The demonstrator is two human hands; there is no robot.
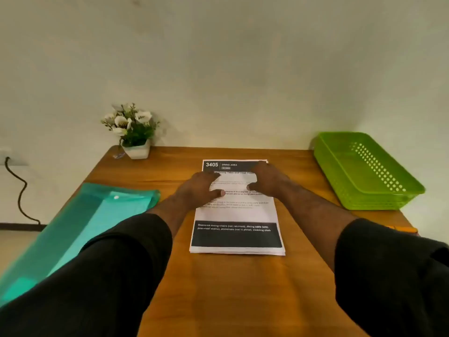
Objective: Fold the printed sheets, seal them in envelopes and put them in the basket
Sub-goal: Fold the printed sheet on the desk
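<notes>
The stack of printed sheets [237, 215] lies in the middle of the wooden table [218, 288], long edge running away from the person, its near edges slightly fanned so several sheets show. Both hands rest on its far half: the left hand [198, 189] lies flat with fingers spread and the thumb pointing right, the right hand [268, 182] lies loosely on the far right corner, thumb pointing left. Neither grips anything; they only press on the paper.

From here the risk, as I judge it, is lifting more than one sheet at once, since the edges sit close together, or sliding the whole stack askew so the fold comes out crooked.

The top sheet reads "3405" and "DINING AREA" in a dark header; a dark band near the bottom says "Scattered dining chairs (not returned), dining table (with post-meal stains), placemats (not in place), cleaning cloth". The middle text is too blurred to read.

To the left lie teal translucent envelopes [97, 215] with a snap button. At the far right sits the green basket [359, 171], apparently empty. A potted plant [133, 132] stands at the far left corner.
</notes>
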